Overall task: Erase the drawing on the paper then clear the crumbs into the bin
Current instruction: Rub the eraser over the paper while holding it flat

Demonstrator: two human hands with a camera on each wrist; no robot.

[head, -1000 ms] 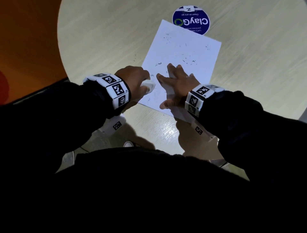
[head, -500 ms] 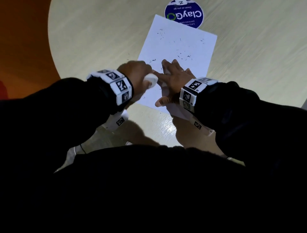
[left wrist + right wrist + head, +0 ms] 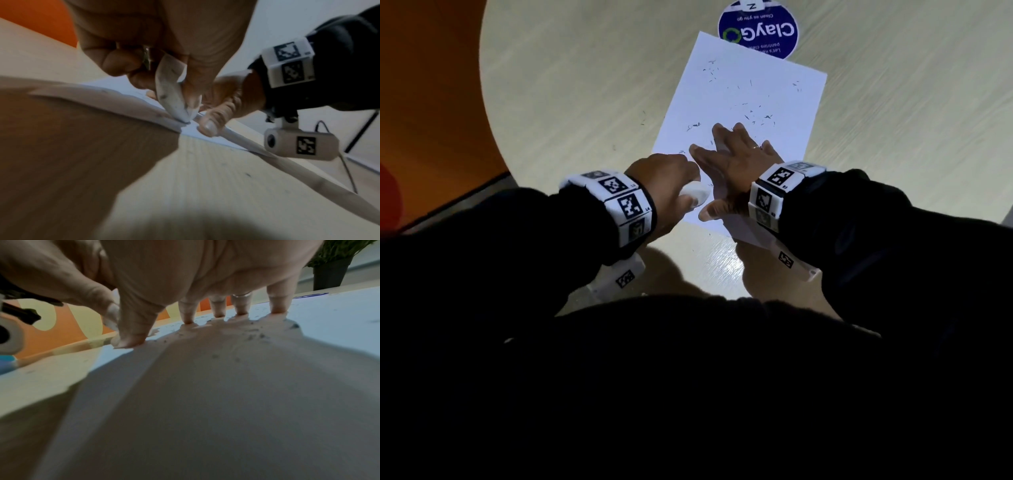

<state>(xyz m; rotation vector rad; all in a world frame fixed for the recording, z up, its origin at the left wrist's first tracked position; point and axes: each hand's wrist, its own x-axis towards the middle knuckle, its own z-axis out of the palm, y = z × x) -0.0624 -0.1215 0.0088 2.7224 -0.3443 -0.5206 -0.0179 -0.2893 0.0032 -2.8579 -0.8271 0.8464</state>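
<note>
Head view: we record one white rectangular paper sheet [image 3: 743,113] lying flat on the round pale wood-grain table [image 3: 571,85], its far corner touching a blue round printed sticker [image 3: 758,29].
Left hand [image 3: 664,185]: clenched around a white oval rubber eraser [image 3: 695,198]; the left wrist view shows the eraser's tip [image 3: 180,119] pressed onto the sheet near its near edge, which we judge to be the erasing stroke itself.
Right hand [image 3: 732,164]: flat, holding nothing, fingers [image 3: 277,305] spread straight and pressing the sheet just beside the eraser; we judge this is to keep the paper from sliding or creasing under the rubbing.
Crumbs: dark eraser shavings [image 3: 753,113] scattered over the far half of the sheet, a few [image 3: 643,118] lying on the table to its left.
Drawing: we see no clear lines; what lies under the hands is hidden.
Bin: not in view.
Progress: we judge erasing near its end, and crumb clearing not yet begun.
</note>
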